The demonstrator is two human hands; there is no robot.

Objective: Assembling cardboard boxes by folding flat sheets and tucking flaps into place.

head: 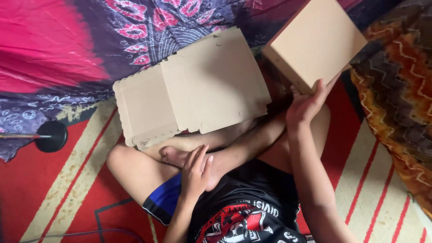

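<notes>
My right hand [307,104]: It is up high and far out in front of me. My fingers are curled round the bottom corner of the box.
Box [315,41]: It is a plain brown box, folded up and closed. It is tilted and up off the floor. It sits above my right hand and well away from my left hand.
My left hand [196,170]: It is open and flat, with the fingers close together. It holds nothing. It rests on my foot [180,155], down low near my tummy.
Flat cardboard [193,87]: A stack of flat brown sheets lies on the cloth [67,49] in front of my legs. It is between my two hands and just beside the box. No hand touches it.
Floor: A red mat with pale stripes [58,189] is under me.
</notes>
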